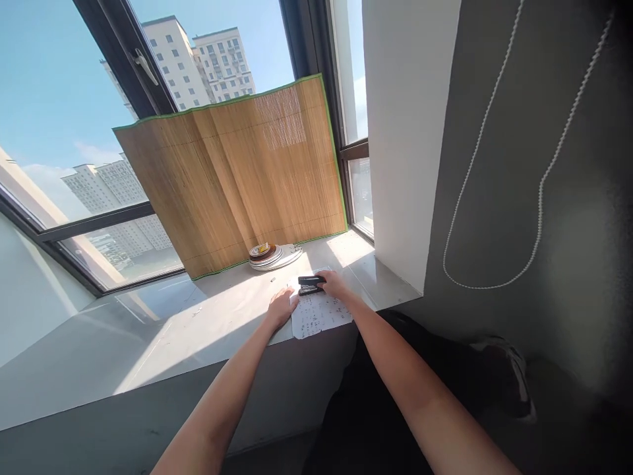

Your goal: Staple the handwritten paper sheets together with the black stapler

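Note:
A black stapler point(310, 284) is in my right hand point(334, 285), which grips its right end over the upper part of a white sheet of paper point(321, 318). The paper, marked with dark handwriting, lies on the window sill point(232, 310), its lower edge at the sill's front edge. My left hand point(281, 307) holds the sheet at its left edge, thumb toward the stapler. Whether there is more than one sheet, I cannot tell. The stapler's jaws face left, toward my left hand.
Behind the paper sits a stack of plates point(270, 258). A bamboo mat point(247, 178) with green edging leans against the window. A small grey bit point(273, 279) lies on the sill. At right are a white wall corner point(405, 145) and a hanging bead chain point(467, 168).

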`<action>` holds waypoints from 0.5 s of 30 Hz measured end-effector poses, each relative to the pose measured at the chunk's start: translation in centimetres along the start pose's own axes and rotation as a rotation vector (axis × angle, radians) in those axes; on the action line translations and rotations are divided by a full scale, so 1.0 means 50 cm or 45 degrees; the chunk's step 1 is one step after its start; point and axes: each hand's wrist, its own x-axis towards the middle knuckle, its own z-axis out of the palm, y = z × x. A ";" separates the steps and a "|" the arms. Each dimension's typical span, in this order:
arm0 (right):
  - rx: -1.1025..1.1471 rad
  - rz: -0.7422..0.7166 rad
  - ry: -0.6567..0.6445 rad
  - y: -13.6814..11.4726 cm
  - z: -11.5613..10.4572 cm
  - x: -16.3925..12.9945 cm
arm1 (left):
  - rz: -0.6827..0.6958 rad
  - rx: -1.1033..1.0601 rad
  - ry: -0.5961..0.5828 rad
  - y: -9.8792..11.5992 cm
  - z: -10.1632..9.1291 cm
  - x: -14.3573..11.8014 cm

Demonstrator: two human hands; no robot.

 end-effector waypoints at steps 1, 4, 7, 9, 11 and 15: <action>0.051 0.002 0.007 0.003 0.002 0.003 | 0.004 0.002 0.003 -0.001 0.000 0.001; 0.209 -0.010 0.035 0.010 0.005 0.009 | 0.028 0.000 0.020 -0.007 0.001 0.003; 0.274 0.006 0.025 0.014 0.005 0.012 | 0.031 -0.009 0.020 -0.012 0.003 0.006; 0.241 0.012 0.001 0.015 0.004 0.011 | 0.032 -0.013 0.022 -0.013 0.004 0.007; 0.202 -0.002 -0.025 0.015 0.003 0.009 | 0.036 -0.021 0.029 -0.012 0.004 0.007; 0.174 -0.064 0.025 0.014 0.000 0.006 | 0.031 -0.052 0.049 -0.011 0.003 0.006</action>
